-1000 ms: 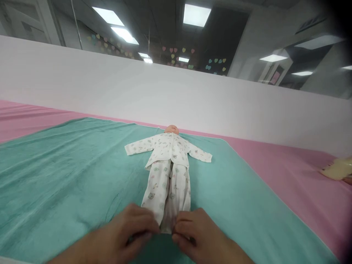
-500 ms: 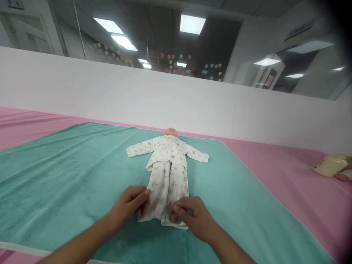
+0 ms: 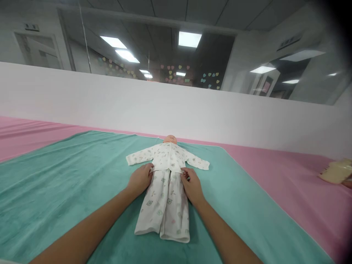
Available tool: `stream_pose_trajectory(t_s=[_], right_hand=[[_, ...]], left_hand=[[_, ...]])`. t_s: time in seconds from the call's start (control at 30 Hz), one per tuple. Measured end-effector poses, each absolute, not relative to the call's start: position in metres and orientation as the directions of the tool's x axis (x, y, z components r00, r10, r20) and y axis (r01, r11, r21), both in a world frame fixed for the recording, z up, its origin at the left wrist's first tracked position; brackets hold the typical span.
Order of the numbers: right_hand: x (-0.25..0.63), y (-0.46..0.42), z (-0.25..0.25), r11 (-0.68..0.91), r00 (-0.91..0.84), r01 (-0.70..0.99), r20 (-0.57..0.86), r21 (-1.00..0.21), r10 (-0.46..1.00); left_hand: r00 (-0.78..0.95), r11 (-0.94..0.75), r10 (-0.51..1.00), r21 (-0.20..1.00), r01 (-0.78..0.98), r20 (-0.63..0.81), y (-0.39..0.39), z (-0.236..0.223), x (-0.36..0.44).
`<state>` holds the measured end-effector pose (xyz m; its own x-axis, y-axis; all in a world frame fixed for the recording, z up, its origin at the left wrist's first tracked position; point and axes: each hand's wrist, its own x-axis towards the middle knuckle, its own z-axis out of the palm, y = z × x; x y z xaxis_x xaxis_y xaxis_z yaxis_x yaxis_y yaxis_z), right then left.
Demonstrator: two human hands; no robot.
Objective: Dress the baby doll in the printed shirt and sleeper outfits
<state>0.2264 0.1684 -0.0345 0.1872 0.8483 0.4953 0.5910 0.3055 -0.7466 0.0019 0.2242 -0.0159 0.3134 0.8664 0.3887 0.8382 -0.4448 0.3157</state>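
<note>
A doll (image 3: 170, 139) lies on its back, its head at the far end, dressed in a white printed baby top (image 3: 168, 156) with both sleeves spread out. Below the top are matching baby trousers (image 3: 156, 205), laid straight with their leg openings toward me. My left hand (image 3: 140, 179) is closed at the left corner of the top's hem, thumb and fingers pinching the cloth. On the opposite side my right hand (image 3: 193, 186) pinches the right corner of that hem. The doll's hands and feet are hidden by the clothes.
A teal blanket (image 3: 96, 176) lies under the doll, over a pink sheet (image 3: 275, 172). A cream-coloured object (image 3: 335, 171) with part of a hand or limb beside it is at the right edge. Behind stands a white wall (image 3: 110, 99) below a window with heart stickers.
Both hands have left the trouser leg ends and moved up to the hem of the top. The trouser legs now lie flat and spread. The view has tilted upward.
</note>
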Motion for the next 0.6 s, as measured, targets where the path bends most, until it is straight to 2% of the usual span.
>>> stream_pose_trajectory(t_s=[0.07,0.2,0.3,0.43,0.5,0.6], right_hand=[[0.234,0.168,-0.035,0.316,0.182,0.592,0.505,-0.741,0.844],[0.253,0.166,-0.030,0.327,0.170,0.584,0.506,-0.743,0.846],[0.262,0.165,-0.029,0.337,0.068,0.523,0.433,-0.783,0.899],[0.272,0.167,-0.030,0.178,0.105,0.383,0.234,-0.906,0.966],[0.275,0.168,-0.030,0.063,0.115,0.320,0.105,-0.945,0.988],[0.273,0.164,-0.027,-0.104,0.048,0.235,-0.096,-0.966,0.994]], left_hand=[[0.259,-0.377,0.910,0.383,0.844,0.325,0.228,-0.018,-0.004],[0.170,-0.306,0.936,0.475,0.825,0.308,0.232,-0.015,-0.019],[0.246,-0.321,0.945,0.480,0.816,0.214,0.228,-0.008,-0.026],[0.464,-0.414,0.883,0.583,0.699,0.071,0.214,0.007,-0.024],[0.478,-0.397,0.877,0.633,0.664,0.049,0.207,0.012,-0.020],[0.443,-0.352,0.896,0.591,0.726,-0.011,0.200,0.014,-0.013]])
